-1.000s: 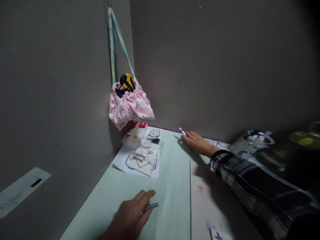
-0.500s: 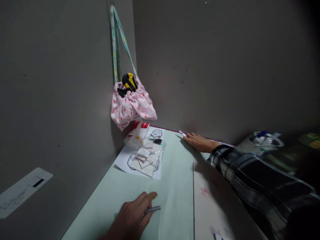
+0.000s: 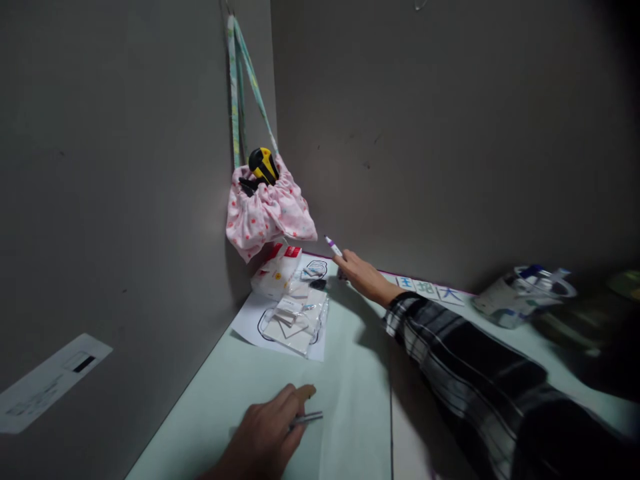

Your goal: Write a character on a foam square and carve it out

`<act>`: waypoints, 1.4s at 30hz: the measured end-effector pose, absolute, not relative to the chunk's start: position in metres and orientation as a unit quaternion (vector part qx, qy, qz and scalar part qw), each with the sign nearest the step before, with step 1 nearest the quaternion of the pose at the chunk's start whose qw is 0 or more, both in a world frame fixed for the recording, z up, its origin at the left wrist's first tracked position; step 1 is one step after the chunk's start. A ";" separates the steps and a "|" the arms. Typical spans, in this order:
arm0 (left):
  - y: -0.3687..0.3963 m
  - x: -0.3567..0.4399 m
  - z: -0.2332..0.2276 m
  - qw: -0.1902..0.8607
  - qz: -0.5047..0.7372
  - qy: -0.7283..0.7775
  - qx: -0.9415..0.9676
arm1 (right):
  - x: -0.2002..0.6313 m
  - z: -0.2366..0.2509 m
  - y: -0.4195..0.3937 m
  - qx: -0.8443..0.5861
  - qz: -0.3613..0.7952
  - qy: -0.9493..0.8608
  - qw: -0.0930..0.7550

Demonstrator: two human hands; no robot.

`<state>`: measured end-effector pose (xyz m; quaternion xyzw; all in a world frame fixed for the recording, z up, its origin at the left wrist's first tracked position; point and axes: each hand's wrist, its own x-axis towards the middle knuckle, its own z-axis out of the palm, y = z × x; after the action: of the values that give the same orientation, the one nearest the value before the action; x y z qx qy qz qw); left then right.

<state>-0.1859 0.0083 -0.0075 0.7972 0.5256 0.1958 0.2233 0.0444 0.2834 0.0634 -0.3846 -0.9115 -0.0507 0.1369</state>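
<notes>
My left hand (image 3: 270,427) rests low on the pale green table, its fingers curled round a slim grey metal tool (image 3: 309,418) with two thin prongs at its tip. A tan covering wraps the extended fingertip (image 3: 307,392). In my right hand (image 3: 367,275), below the plaid sleeve, is a white and purple marker (image 3: 333,247), its tip pointing up and left. That hand is over the far part of the table, right of a clear plastic packet (image 3: 315,313) with white square tiles. Under the packet lies a white sheet (image 3: 250,327) with black outlines.
A pink spotted bag (image 3: 270,213) hangs in the corner, a yellow-black tool (image 3: 263,165) poking out. Below it sits a white and red packet (image 3: 280,267). Lettered tiles (image 3: 425,288) line the back edge. A container of pens (image 3: 510,300) stands right. Walls close off the left and back.
My right hand has moved left and lifted the marker, uncovering the lettered tiles along the back edge. My left hand has stayed nearly still with its metal tool.
</notes>
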 end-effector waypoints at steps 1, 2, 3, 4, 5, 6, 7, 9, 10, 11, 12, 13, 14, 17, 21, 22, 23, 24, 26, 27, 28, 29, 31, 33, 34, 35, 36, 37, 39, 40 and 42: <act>0.009 -0.186 -0.006 0.224 0.203 0.524 0.797 | 0.031 0.064 0.284 -0.381 -0.049 -0.911 0.149; 0.009 -0.187 -0.006 0.224 0.208 0.522 0.796 | 0.018 0.064 0.283 -0.376 -0.046 -0.912 0.159; 0.010 -0.187 -0.005 0.225 0.211 0.520 0.796 | 0.005 0.064 0.282 -0.371 -0.043 -0.912 0.169; 0.010 -0.187 -0.004 0.224 0.212 0.519 0.797 | -0.005 0.063 0.281 -0.366 -0.038 -0.913 0.176; 0.011 -0.187 -0.004 0.223 0.210 0.519 0.798 | -0.014 0.061 0.280 -0.363 -0.032 -0.913 0.182; 0.011 -0.187 -0.004 0.222 0.205 0.520 0.799 | -0.020 0.058 0.278 -0.363 -0.026 -0.912 0.187; 0.011 -0.187 -0.003 0.222 0.199 0.523 0.798 | -0.024 0.055 0.277 -0.367 -0.021 -0.910 0.193; 0.010 -0.186 -0.003 0.223 0.189 0.527 0.798 | -0.026 0.048 0.275 -0.385 -0.012 -0.899 0.206; 0.010 -0.185 -0.002 0.225 0.187 0.527 0.798 | -0.024 0.045 0.274 -0.396 -0.008 -0.893 0.212; 0.009 -0.184 -0.002 0.227 0.188 0.527 0.797 | -0.022 0.043 0.274 -0.406 -0.004 -0.888 0.217; 0.009 -0.184 -0.001 0.228 0.190 0.525 0.798 | -0.019 0.040 0.274 -0.414 0.001 -0.884 0.219; 0.009 -0.183 -0.001 0.228 0.190 0.524 0.799 | -0.016 0.038 0.274 -0.418 0.006 -0.881 0.219; 0.009 -0.183 0.000 0.227 0.189 0.523 0.799 | -0.015 0.037 0.275 -0.422 0.012 -0.880 0.218; 0.009 -0.182 0.002 0.226 0.176 0.526 0.801 | -0.018 0.033 0.277 -0.435 0.021 -0.875 0.213; 0.010 -0.182 -0.001 0.221 0.167 0.526 0.804 | -0.031 0.031 0.281 -0.457 0.006 -0.866 0.202; 0.010 -0.182 -0.003 0.217 0.173 0.524 0.805 | -0.032 0.031 0.281 -0.459 0.000 -0.866 0.198; 0.010 -0.183 -0.004 0.211 0.183 0.521 0.807 | -0.031 0.033 0.280 -0.459 -0.007 -0.867 0.193; 0.010 -0.183 -0.006 0.206 0.195 0.518 0.807 | -0.028 0.034 0.279 -0.457 -0.015 -0.869 0.189; 0.009 -0.184 -0.007 0.199 0.213 0.512 0.808 | -0.010 0.038 0.277 -0.453 -0.033 -0.873 0.179; 0.009 -0.185 -0.007 0.198 0.216 0.510 0.808 | 0.004 0.041 0.276 -0.452 -0.043 -0.874 0.171; 0.008 -0.185 -0.007 0.200 0.216 0.510 0.809 | 0.022 0.043 0.275 -0.451 -0.053 -0.876 0.162; 0.008 -0.185 -0.006 0.202 0.211 0.509 0.810 | 0.041 0.045 0.274 -0.452 -0.064 -0.877 0.150; 0.008 -0.186 -0.005 0.204 0.200 0.511 0.811 | 0.085 0.048 0.273 -0.457 -0.084 -0.877 0.120; 0.007 -0.186 -0.005 0.207 0.192 0.512 0.811 | 0.127 0.049 0.273 -0.456 -0.102 -0.880 0.086; 0.008 -0.186 -0.005 0.211 0.191 0.510 0.811 | 0.145 0.049 0.274 -0.451 -0.108 -0.883 0.068; 0.008 -0.186 -0.006 0.216 0.194 0.507 0.812 | 0.160 0.048 0.274 -0.446 -0.114 -0.886 0.053; 0.008 -0.187 -0.007 0.220 0.199 0.503 0.812 | 0.172 0.047 0.275 -0.440 -0.119 -0.889 0.039; 0.008 -0.187 -0.007 0.224 0.204 0.498 0.812 | 0.181 0.046 0.276 -0.435 -0.123 -0.892 0.026; 0.008 -0.188 -0.009 0.225 0.215 0.494 0.812 | 0.190 0.042 0.280 -0.425 -0.128 -0.896 0.009; 0.009 -0.189 -0.010 0.225 0.219 0.493 0.811 | 0.192 0.040 0.282 -0.422 -0.130 -0.897 0.003; 0.009 -0.190 -0.012 0.224 0.221 0.493 0.811 | 0.193 0.036 0.286 -0.415 -0.132 -0.900 -0.003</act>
<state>-0.1901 0.0092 -0.0116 0.8109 0.4933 0.2211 0.2239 0.1929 0.2861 0.0357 -0.4151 -0.9002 -0.1320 -0.0028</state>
